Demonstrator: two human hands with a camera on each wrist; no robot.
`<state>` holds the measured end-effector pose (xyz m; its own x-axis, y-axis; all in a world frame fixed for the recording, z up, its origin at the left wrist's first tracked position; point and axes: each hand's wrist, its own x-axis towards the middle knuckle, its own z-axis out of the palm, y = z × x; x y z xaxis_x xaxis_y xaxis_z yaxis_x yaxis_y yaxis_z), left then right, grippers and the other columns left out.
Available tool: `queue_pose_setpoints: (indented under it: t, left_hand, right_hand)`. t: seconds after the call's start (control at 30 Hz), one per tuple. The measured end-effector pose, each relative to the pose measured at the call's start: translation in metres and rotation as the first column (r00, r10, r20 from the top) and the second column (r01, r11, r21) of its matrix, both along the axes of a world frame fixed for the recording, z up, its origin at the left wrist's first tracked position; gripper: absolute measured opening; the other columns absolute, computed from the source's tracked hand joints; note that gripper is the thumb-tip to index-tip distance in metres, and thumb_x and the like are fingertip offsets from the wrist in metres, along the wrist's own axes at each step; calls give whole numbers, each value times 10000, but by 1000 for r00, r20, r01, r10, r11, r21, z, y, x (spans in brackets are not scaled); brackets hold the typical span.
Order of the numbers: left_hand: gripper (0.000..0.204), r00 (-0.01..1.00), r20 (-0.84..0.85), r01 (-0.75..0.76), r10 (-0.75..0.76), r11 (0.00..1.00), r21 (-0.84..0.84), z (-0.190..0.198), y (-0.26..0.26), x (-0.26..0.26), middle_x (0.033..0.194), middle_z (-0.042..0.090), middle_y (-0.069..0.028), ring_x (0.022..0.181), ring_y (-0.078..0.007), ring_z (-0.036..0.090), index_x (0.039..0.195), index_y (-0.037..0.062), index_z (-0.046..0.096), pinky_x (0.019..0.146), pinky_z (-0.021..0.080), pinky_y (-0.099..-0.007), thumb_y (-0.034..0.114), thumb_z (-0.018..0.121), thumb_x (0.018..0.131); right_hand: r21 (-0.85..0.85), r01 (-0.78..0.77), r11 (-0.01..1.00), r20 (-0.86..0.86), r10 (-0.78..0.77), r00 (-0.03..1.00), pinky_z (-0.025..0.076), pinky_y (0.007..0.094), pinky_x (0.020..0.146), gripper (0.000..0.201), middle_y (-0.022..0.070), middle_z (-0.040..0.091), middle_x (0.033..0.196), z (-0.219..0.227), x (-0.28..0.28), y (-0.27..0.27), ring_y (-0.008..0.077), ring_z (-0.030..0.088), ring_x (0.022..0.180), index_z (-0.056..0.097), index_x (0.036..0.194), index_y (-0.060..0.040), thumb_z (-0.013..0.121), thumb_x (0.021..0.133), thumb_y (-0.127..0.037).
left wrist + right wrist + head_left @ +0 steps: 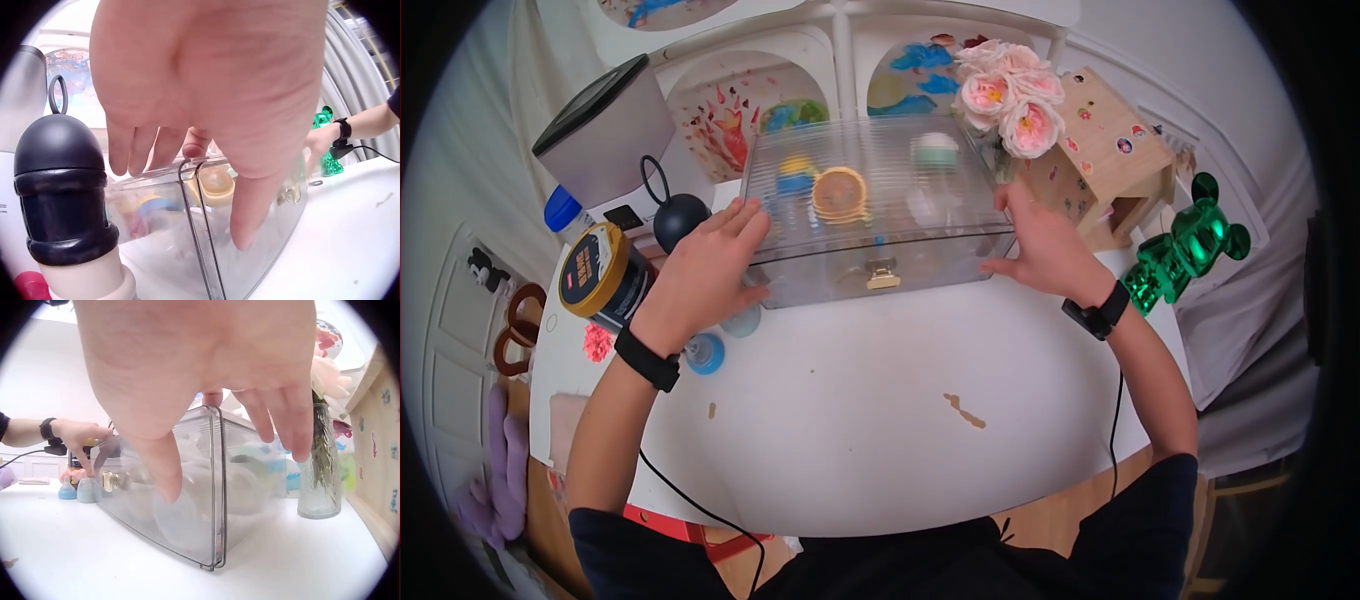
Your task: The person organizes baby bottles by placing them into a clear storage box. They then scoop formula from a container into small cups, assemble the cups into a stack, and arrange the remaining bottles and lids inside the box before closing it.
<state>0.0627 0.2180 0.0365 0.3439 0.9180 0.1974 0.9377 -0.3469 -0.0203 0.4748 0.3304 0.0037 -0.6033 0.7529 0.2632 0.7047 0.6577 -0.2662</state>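
A clear plastic box [810, 282] with a ribbed lid and a gold latch [884, 274] stands on the white table [850, 430]. Inside, a round orange-rimmed container [840, 193] and a mint-and-white jar [934, 150] show through the lid. My left hand [700, 265] grips the box's left front corner, its thumb against the front wall and the fingers over the lid's edge. At the opposite corner my right hand [1048, 240] holds the box, thumb in front and fingers along the side wall [247, 469].
On the left are a dark domed bottle [682, 220], a gold-lidded tub [600, 275] and a small blue-based item [703, 353]. To the right stand roses [1012, 95] in a glass vase [317, 487], a wooden house [1115, 135] and a shiny green bear figure [1190, 245].
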Motion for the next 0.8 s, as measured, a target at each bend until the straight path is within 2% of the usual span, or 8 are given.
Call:
queue_pose_setpoints:
  t: [0.17, 0.27, 0.37, 0.47, 0.57, 0.63, 0.73, 0.8]
  left_hand:
    - [828, 996, -89, -1, 2, 1000, 10, -4, -4, 2, 1642, 479, -273, 1564, -423, 423, 1357, 5, 516, 1261, 439, -462, 140, 986, 689]
    - [1005, 997, -71, -24, 23, 1000, -15, -6, -5, 9, 1690, 411, -280, 1585, -424, 395, 1518, 45, 472, 1273, 427, -466, 153, 1001, 670]
    - [1172, 999, -7, -54, 54, 997, -51, -7, -2, 15, 1715, 361, -300, 1596, -431, 378, 1645, 92, 396, 1285, 404, -478, 238, 1020, 663]
    - [1196, 997, 70, -38, 45, 994, -101, 2, 6, 17, 1724, 341, -316, 1605, -440, 361, 1687, 108, 365, 1282, 392, -484, 411, 994, 716]
    - [1120, 994, 101, -33, 49, 988, -153, 16, 20, 26, 1711, 367, -316, 1592, -450, 379, 1667, 74, 401, 1269, 394, -482, 583, 903, 804]
    - [1053, 995, 65, -56, 69, 981, -183, 28, 33, 36, 1687, 414, -311, 1566, -456, 419, 1635, 37, 446, 1256, 404, -480, 658, 819, 871]
    - [1021, 978, 198, -17, 71, 965, -261, 47, 85, 50, 1624, 496, -313, 1516, -443, 485, 1590, -19, 489, 1249, 411, -483, 712, 733, 920]
    - [1046, 989, 122, -61, 84, 981, -183, 39, 131, 47, 1582, 541, -311, 1478, -428, 526, 1579, -55, 489, 1239, 419, -484, 771, 640, 954]
  right_hand:
    - [-16, -54, 998, -121, 51, 991, 560, 507, 966, 1000, 270, 681, 1326, -28, 20, 13, 449, 726, 1084, 284, 1513, -51, 969, 806, -223]
    - [-160, -74, 984, -248, 32, 968, 562, 501, 989, 1007, 299, 705, 1251, -36, 22, 20, 443, 733, 1072, 300, 1549, 21, 939, 858, -338]
    - [-360, 118, 926, 106, -85, 991, 572, 490, 958, 931, 329, 724, 1127, -27, 17, 18, 457, 728, 1055, 430, 1487, 106, 858, 921, -496]
    - [-295, -11, 955, 86, 38, 996, 581, 484, 907, 896, 328, 729, 1018, -48, 26, 28, 470, 721, 1021, 544, 1376, 154, 788, 947, -594]
    - [-282, 2, 959, 134, 37, 990, 578, 500, 878, 799, 317, 721, 996, -44, 25, 24, 484, 710, 973, 618, 1250, 141, 797, 946, -576]
    - [-162, 3, 987, 97, 13, 995, 580, 504, 844, 735, 298, 717, 944, -43, 23, 19, 477, 711, 924, 662, 1111, 121, 787, 950, -585]
    - [-22, 68, 997, 155, -63, 986, 577, 496, 752, 659, 252, 714, 842, -42, 17, 7, 435, 720, 829, 695, 909, 70, 755, 975, -583]
    - [44, 119, 992, 239, -126, 963, 566, 477, 677, 618, 207, 711, 772, -39, 11, -6, 389, 726, 763, 702, 822, 29, 731, 996, -563]
